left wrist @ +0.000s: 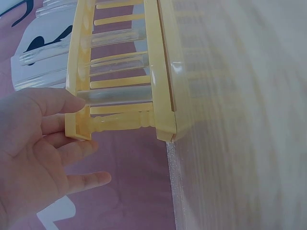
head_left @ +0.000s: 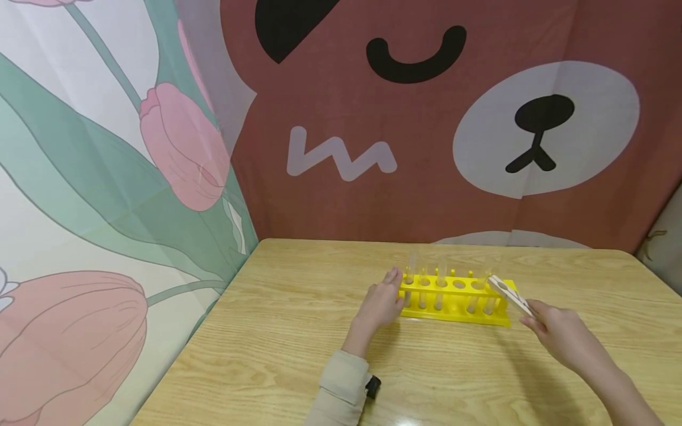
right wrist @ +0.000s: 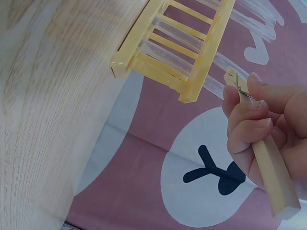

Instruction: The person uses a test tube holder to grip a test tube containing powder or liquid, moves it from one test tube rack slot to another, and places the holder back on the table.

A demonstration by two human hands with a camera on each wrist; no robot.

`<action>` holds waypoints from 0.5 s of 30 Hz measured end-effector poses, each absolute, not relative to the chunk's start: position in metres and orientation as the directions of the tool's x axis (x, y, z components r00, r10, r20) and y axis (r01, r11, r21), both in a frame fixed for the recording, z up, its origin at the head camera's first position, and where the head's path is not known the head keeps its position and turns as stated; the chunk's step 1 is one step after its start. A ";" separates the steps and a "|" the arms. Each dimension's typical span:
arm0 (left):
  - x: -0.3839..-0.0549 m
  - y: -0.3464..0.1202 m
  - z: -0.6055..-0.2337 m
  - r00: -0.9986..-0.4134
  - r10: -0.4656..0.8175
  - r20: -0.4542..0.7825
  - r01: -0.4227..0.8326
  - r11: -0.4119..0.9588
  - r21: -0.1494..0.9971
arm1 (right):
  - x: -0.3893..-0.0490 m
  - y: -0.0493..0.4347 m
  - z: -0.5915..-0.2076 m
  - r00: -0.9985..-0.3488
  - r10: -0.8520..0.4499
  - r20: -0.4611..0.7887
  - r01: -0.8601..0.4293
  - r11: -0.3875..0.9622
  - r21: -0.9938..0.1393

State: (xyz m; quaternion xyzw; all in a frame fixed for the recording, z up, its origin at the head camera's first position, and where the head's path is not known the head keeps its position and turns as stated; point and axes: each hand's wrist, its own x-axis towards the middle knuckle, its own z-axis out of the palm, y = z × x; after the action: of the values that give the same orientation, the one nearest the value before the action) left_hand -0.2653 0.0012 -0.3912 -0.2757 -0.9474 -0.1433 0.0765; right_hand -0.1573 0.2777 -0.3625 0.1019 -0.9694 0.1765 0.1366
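A yellow test tube rack (head_left: 450, 290) stands on the table with several clear glass test tubes (head_left: 441, 269) upright in its holes. My left hand (head_left: 379, 303) grips the rack's left end; in the left wrist view, thumb and fingers (left wrist: 60, 101) pinch the end of its upper plate. At the other end, my right hand (head_left: 565, 331) holds a wooden test tube clamp (head_left: 508, 294) with a metal spring. The clamp's tip overlaps the rightmost tube (right wrist: 214, 86) just above the upper plate, and its long handle (right wrist: 273, 172) runs back through the curled fingers.
The wood-grain table (head_left: 256, 355) reaches back to a printed cloth (head_left: 341, 201) with a bear's face. On the left hangs a cloth with a tulip print (head_left: 181, 148). A small black object (head_left: 373, 387) shows by the left sleeve (head_left: 341, 384).
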 end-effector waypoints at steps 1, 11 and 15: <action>-0.266 0.001 -0.391 -0.834 0.503 0.229 0.548 0.806 0.224 | -0.157 0.277 -0.362 -0.945 -0.148 0.292 -0.242 0.916 -0.319; -0.267 0.001 -0.392 -0.835 0.503 0.225 0.546 0.810 0.215 | -0.158 0.276 -0.361 -0.950 -0.154 0.272 -0.241 0.914 -0.327; -0.266 0.001 -0.390 -0.831 0.506 0.229 0.550 0.809 0.208 | -0.159 0.276 -0.362 -0.945 -0.161 0.286 -0.252 0.913 -0.321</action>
State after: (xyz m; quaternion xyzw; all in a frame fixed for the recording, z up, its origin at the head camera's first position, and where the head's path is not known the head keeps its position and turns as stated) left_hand -0.2660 0.0011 -0.3904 -0.2788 -0.9475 -0.1337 0.0813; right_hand -0.1588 0.2761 -0.3621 0.1065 -0.9696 0.1795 0.1279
